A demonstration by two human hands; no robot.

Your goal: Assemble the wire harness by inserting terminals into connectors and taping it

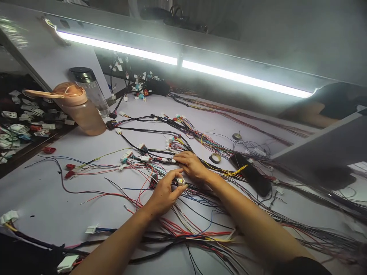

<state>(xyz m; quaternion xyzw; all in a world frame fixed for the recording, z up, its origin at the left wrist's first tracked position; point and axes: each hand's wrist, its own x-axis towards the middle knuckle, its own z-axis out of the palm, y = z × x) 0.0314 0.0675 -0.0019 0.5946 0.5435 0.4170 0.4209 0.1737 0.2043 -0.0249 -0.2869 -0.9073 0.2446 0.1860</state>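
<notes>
Between the thumb and fingers of my left hand (164, 193) is a small white connector (181, 181), its open end facing up with yellow inside. My right hand (192, 166) is just beyond it, fingers bent down over the wire bundle; its fingertips are partly hidden, and I cannot make out what they hold. A white connector piece (168, 160) lies by the right fingertips. Around both hands spread the wires of a harness (143, 152), black-taped in places, with a teal and white connector (126, 156) to the left.
An orange-lidded bottle (86, 114) and a clear bottle (93, 89) stand at the left, near a bin of connectors (31, 122). A black phone-like slab (252, 175) and a tape roll (215, 157) lie to the right. A lit tube lamp (246, 78) spans the back.
</notes>
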